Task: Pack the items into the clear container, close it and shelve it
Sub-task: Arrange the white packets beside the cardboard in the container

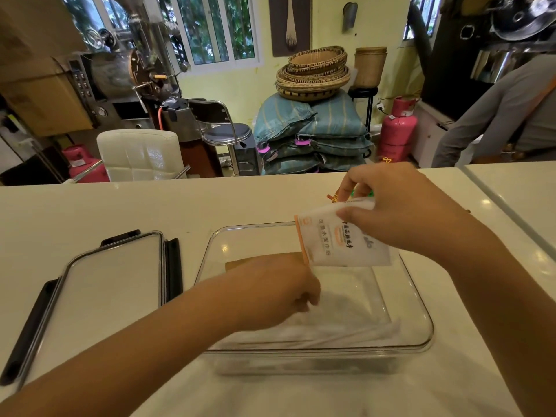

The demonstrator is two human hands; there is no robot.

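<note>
- The white counter runs across the whole lower view and carries everything in play.
- The clear container sits open on the counter, right of centre, its near wall facing the person.
- Its lid, clear with dark clips along the edges, lies flat on the counter just left of the container, apart from it.
- The left hand reaches in over the container's left rim, fingers curled downward inside it; the fingertips are blurred, so whether they grip anything cannot be told.
- Whitish, blurred things lie on the container floor right under and beside that hand, and a brown flat piece shows at the far side of the floor, partly hidden by the hand.
- The right hand hovers over the container's far right corner, thumb and fingers pinching the top of a white packet.
- The packet has an orange edge and printed text; it hangs tilted from that hand, its lower end dipping just inside the container's rim, close above the left hand.
- Small coloured bits peek out on the counter behind the right hand; what they are cannot be told.
</note>
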